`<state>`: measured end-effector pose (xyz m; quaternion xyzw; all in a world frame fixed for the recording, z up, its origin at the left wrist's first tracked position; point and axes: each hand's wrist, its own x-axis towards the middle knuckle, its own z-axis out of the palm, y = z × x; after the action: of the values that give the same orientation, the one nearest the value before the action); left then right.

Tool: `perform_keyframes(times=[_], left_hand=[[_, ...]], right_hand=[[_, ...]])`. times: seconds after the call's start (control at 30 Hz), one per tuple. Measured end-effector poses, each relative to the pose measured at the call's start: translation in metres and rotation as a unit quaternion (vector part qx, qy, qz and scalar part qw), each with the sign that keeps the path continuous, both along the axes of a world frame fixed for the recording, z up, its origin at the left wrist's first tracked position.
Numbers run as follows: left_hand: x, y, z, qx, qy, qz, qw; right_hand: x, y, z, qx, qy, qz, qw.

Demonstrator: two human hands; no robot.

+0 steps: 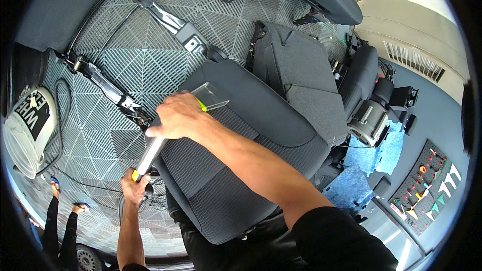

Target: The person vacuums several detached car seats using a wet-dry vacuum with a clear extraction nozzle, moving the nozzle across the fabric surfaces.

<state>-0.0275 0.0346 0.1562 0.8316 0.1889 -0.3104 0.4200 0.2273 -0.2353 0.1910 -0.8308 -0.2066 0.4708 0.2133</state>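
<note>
A dark grey car seat [216,170] with ribbed fabric in its middle lies in front of me. My right hand [175,114] is closed around the upper part of an upholstery cleaning wand [149,156], near its clear flat nozzle [211,96]. That nozzle rests on or just over the smooth panel of the seat; exact contact is hard to tell. Lower down, by the seat's left edge, my left hand [132,188] grips the wand's lower end beside a yellow ring. A hose trails down from there.
Metal seat rails [113,93] stick out from the seat's left side over the tiled floor. A white bucket-shaped machine [37,115] with a hose stands at the left. Behind lies a grey seat back [301,60]. Blue cloths [369,153] hang at right. Another person's legs [52,221] show lower left.
</note>
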Motion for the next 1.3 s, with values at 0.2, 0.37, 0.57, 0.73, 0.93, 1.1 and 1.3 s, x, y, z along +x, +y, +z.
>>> perform_keyframes(times=[0.2, 0.37, 0.57, 0.73, 0.93, 1.1, 1.3], left_hand=[[0.014, -0.033, -0.011, -0.081, 0.031, 0.016, 0.996], [0.004, -0.042, -0.025, -0.062, 0.018, 0.007, 0.998], [-0.014, -0.044, -0.027, -0.069, -0.008, -0.001, 0.998], [-0.032, -0.025, -0.029, -0.077, -0.031, 0.003, 0.997], [-0.042, -0.012, -0.028, -0.076, -0.020, -0.015, 0.997], [-0.043, -0.004, -0.020, -0.085, 0.000, -0.024, 0.996], [-0.054, 0.006, -0.017, -0.081, -0.009, -0.021, 0.996]], right_hand=[[-0.019, -0.031, -0.030, -0.056, -0.003, -0.059, 0.997], [-0.035, -0.035, -0.036, -0.080, -0.040, -0.100, 0.991], [-0.041, -0.030, -0.033, -0.128, -0.005, -0.094, 0.987], [-0.054, -0.010, -0.033, -0.149, 0.015, -0.085, 0.985], [-0.064, 0.000, -0.033, -0.162, 0.000, -0.079, 0.984], [-0.070, 0.010, -0.031, -0.173, 0.007, -0.069, 0.983], [-0.082, 0.020, -0.029, -0.158, -0.009, -0.073, 0.985]])
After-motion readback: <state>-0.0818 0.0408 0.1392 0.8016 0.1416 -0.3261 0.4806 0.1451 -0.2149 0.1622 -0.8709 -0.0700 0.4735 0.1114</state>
